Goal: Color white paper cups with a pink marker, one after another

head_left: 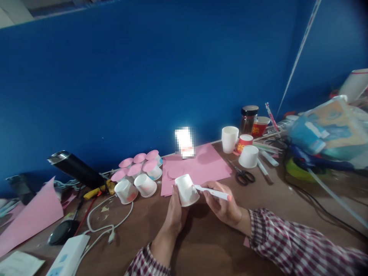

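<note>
My left hand (173,212) is closed around a white paper cup (186,191), tilted and held above the brown table. In my right hand (223,205) is a white marker (214,191) with a pinkish-orange end, its tip at the cup's right side. Whether the tip touches the cup I cannot tell. Behind the cup lie pink paper sheets (205,163). To the left stand two white cups, the nearer-left cup (125,191) and its neighbour (145,185), both with faint reddish marks. Several cups topped with pink paper (152,166) are grouped behind them.
Black scissors (244,176), an upside-down white cup (248,156), a red cup (245,143) and a lidded jar (248,119) stand to the right. A black tumbler (76,168), white cable (99,230) and power strip (69,255) lie left. A blue partition (172,69) rises behind.
</note>
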